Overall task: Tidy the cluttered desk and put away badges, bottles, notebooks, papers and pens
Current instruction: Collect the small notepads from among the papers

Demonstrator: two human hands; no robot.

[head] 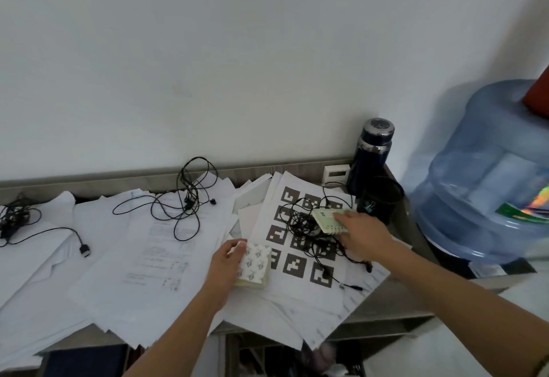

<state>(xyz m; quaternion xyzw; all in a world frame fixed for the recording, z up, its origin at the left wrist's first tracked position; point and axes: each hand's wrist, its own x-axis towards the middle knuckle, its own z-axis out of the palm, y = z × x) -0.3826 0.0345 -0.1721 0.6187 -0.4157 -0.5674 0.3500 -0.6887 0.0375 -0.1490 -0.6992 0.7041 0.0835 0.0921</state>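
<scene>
My left hand (227,260) grips the left edge of a small white notepad with a grey repeated pattern on its cover and cream page edges (254,265), fingers curled round it; the pad sits at the near-left corner of a white sheet printed with black square markers (300,246); whether it rests on the paper or is just off it, I cannot tell. My right hand (361,232) pinches a small pale-green and white spiral-bound notebook (328,220) by its right end, fingers on top; the notebook is tilted above a tangle of thin black earphone cables (309,231) lying on the marker sheet; I cannot tell if it touches them. Loose white papers (166,246) cover most of the grey wooden desk (89,183), overlapping and hanging over its near edge; another thin black earphone wire (184,201) loops over them near the back; a black cable with a flat plug (84,250) lies on the sheets at the left. At the desk's far right corner stands a dark blue metal bottle with a silver lid (371,156), upright; just in front of it is a black mesh cup (381,198), and beside the bottle a small white box with a display (335,174). Right of the desk stands a large translucent blue water jug (487,174).
</scene>
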